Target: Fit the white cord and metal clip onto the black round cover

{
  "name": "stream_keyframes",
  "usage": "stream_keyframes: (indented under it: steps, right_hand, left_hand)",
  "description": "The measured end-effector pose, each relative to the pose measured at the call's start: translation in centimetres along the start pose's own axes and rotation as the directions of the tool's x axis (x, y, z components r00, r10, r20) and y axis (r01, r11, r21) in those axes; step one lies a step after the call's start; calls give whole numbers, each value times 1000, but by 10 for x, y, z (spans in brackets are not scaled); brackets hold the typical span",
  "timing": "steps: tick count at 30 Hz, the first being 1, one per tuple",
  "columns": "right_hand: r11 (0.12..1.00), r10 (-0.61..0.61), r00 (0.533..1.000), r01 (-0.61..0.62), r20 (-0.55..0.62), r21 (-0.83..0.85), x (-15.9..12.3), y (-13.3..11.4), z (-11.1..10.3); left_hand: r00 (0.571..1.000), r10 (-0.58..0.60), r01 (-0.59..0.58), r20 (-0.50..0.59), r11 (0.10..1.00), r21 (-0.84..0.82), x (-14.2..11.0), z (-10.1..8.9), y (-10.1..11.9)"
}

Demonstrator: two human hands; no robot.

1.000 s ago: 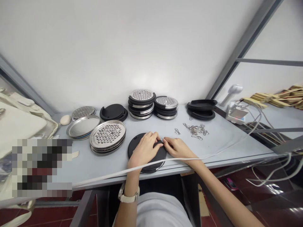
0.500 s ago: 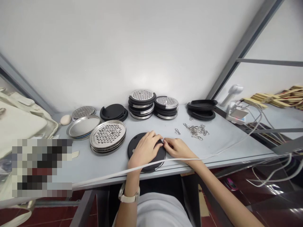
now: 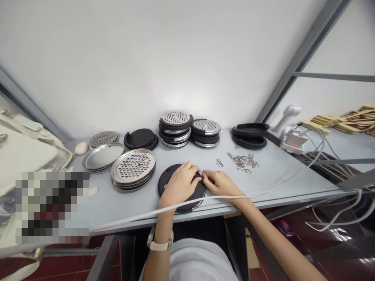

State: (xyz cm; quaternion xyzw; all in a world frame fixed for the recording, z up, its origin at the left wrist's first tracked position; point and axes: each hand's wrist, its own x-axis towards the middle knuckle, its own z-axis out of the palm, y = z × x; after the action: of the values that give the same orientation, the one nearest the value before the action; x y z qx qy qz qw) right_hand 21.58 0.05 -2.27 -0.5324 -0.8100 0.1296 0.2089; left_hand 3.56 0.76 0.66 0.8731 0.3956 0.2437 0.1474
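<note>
Black disc: a round lid [image 3: 170, 180] on the grey counter [image 3: 278, 175], under the left hand [image 3: 179, 184], which lies flat on it.
Right hand [image 3: 219, 182]: fingertips pinching a small metal clip [image 3: 200, 173] at the lid's rim.
Loose clips [image 3: 243, 160]: beyond the right hand.

A pixelated block [image 3: 52, 207] hides the surface's left end; the left hand [image 3: 178, 185] covers much of the black disc [image 3: 166, 177].

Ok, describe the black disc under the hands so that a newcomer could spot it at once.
On the grey table, at the near edge in front of the person, lies the black disc. The left hand rests on it. Unlike the stacked discs by the wall, it lies alone.
</note>
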Motion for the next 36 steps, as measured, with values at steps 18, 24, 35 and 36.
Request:
stream_keyframes:
  steps: [18,24,35,36]
  right_hand:
    - [998,-6,1000,6,2,62,0,2,1]
    - [997,5,1000,-5,7,81,-1,1,0]
    - [995,28,999,-24,-38,100,0,1,1]
    - [995,31,999,-27,-43,99,0,1,1]
  left_hand:
    - [1000,8,-8,11,1000,-17,0,-2,1]
    - [1000,5,-5,14,1000,-25,0,-2,1]
    - [999,-32,32,-27,999,-22,1,2,-2]
    - [999,-33,32,-25,999,-36,1,2,-2]
